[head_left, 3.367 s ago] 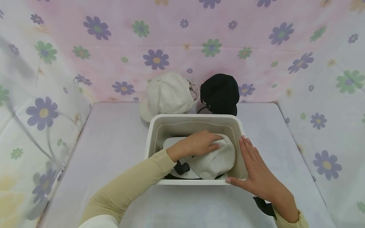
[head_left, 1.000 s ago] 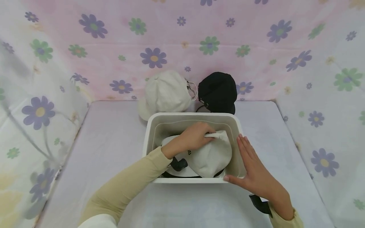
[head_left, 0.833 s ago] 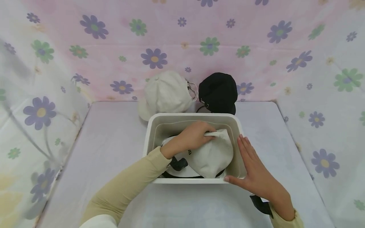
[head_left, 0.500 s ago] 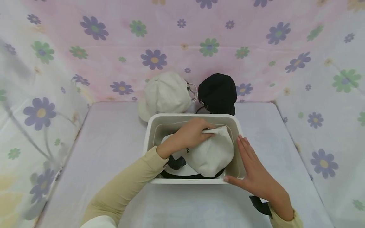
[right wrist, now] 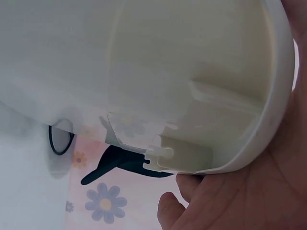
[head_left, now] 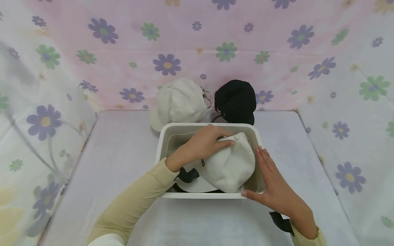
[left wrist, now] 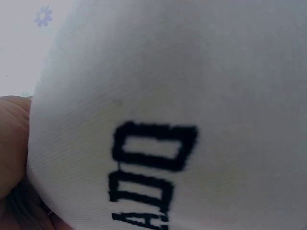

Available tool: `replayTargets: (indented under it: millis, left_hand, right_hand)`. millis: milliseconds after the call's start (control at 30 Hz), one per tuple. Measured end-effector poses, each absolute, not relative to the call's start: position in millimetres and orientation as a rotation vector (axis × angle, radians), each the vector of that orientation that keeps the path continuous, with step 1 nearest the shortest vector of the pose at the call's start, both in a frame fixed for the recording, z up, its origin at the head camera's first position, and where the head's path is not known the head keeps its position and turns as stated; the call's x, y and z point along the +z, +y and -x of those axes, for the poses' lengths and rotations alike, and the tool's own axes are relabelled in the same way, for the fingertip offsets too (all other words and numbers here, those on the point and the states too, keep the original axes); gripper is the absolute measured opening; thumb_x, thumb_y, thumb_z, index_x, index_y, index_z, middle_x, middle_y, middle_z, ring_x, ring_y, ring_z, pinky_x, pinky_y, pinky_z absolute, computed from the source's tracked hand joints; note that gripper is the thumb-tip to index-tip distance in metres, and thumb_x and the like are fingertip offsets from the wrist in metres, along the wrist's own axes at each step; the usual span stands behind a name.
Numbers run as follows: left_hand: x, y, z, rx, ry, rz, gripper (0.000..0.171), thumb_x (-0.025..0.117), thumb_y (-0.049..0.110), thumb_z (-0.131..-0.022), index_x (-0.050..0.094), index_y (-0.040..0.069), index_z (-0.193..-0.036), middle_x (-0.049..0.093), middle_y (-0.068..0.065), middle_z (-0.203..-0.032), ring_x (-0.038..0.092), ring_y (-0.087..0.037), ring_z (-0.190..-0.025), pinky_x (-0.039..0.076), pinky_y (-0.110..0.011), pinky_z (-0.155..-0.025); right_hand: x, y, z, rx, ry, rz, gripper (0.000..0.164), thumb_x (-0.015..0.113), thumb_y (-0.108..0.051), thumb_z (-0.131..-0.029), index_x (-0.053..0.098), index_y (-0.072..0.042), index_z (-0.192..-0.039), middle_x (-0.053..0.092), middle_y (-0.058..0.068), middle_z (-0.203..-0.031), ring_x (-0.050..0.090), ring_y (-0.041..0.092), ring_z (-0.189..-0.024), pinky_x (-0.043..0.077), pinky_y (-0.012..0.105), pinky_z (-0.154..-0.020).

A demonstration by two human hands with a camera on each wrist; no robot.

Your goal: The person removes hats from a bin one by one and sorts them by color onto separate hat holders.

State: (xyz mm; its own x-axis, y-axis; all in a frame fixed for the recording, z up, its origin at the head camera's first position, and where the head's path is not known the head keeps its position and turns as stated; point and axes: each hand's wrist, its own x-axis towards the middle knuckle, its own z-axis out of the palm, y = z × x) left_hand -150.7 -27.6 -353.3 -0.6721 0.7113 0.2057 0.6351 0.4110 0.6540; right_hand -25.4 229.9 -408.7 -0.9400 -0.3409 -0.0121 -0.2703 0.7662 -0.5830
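Black-lettered white cap [head_left: 232,167], fabric pinched, inside white rectangular bin [head_left: 203,195].

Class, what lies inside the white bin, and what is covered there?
Inside the bin is a white cap with dark lettering, pinched by the left hand. Something black shows along its brim; cap and hand cover whatever lies deeper, so I cannot name it.

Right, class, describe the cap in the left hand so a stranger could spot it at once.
On the table stands a pale open bin. Inside it, the left hand grips a white cap by its edge. Being held inside the bin, its black lettering showing, sets it apart from the cream cap and the black cap behind the bin.
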Motion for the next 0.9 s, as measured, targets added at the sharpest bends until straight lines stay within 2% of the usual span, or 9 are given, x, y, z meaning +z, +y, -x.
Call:
replayTargets:
  millis: [233,367,433,567,733,800,900]
  left_hand:
    - [-338.0,-38.3,152.3,1.143,2.589,-1.176,0.021,0.066,0.026,-0.1,0.077,0.016,-0.115,0.074,0.003,-0.095,0.063,-0.005,-0.081,0.051,-0.022,-0.071]
    - [-316.7,-47.8,156.1,1.182,2.627,-1.206,0.022,0.064,0.026,-0.102,0.076,0.012,-0.113,0.075,0.0,-0.1,0.065,-0.009,-0.087,0.052,-0.025,-0.077]
    - [-305.8,-53.2,159.4,1.223,2.658,-1.23,0.021,0.064,0.025,-0.102,0.076,0.011,-0.111,0.074,0.0,-0.099,0.065,-0.009,-0.087,0.051,-0.026,-0.078]
    - [-283.5,-65.2,166.7,1.323,2.708,-1.308,0.017,0.063,0.02,-0.103,0.073,0.007,-0.096,0.067,-0.003,-0.08,0.06,-0.012,-0.073,0.048,-0.026,-0.069]
    - [-257.3,-83.4,175.8,1.364,2.785,-1.354,0.019,0.062,0.019,-0.103,0.07,0.005,-0.093,0.061,-0.005,-0.072,0.055,-0.011,-0.063,0.043,-0.025,-0.06]
    - [-248.9,-90.3,180.6,1.382,2.84,-1.351,0.018,0.062,0.017,-0.103,0.072,0.003,-0.099,0.066,-0.005,-0.078,0.057,-0.01,-0.064,0.045,-0.025,-0.06]
    - [-241.0,-100.6,191.2,1.427,2.92,-1.365,0.02,0.06,0.015,-0.104,0.07,-0.002,-0.098,0.061,-0.01,-0.072,0.053,-0.013,-0.06,0.041,-0.024,-0.059]
  right_hand:
    - [-407.6,230.7,24.8,-0.904,2.845,0.497,0.128,0.084,-0.054,-0.078,-0.002,-0.017,-0.165,-0.003,0.007,-0.172,-0.004,0.029,-0.158,0.02,0.068,-0.118]
    - [-408.0,231.4,24.1,-0.911,2.842,0.493,0.127,0.084,-0.053,-0.079,-0.004,-0.019,-0.165,-0.004,0.006,-0.172,-0.004,0.029,-0.158,0.02,0.068,-0.118]
    - [-408.7,231.6,24.0,-0.912,2.842,0.491,0.127,0.084,-0.052,-0.079,-0.004,-0.019,-0.165,-0.004,0.006,-0.172,-0.004,0.029,-0.158,0.02,0.068,-0.119]
    - [-409.4,231.7,24.3,-0.909,2.845,0.483,0.127,0.084,-0.053,-0.079,-0.003,-0.017,-0.165,-0.004,0.006,-0.172,-0.004,0.03,-0.158,0.02,0.068,-0.118]
    - [-409.4,231.0,24.9,-0.908,2.845,0.476,0.128,0.084,-0.054,-0.078,-0.002,-0.015,-0.165,-0.004,0.005,-0.172,-0.005,0.028,-0.158,0.021,0.07,-0.116]
    - [-409.5,230.5,25.0,-0.907,2.847,0.476,0.128,0.084,-0.054,-0.078,-0.003,-0.016,-0.165,-0.004,0.004,-0.172,-0.005,0.028,-0.158,0.021,0.071,-0.116]
    - [-409.5,229.7,25.1,-0.911,2.85,0.476,0.129,0.085,-0.054,-0.078,-0.002,-0.017,-0.165,-0.003,0.004,-0.172,-0.004,0.028,-0.158,0.021,0.072,-0.115]
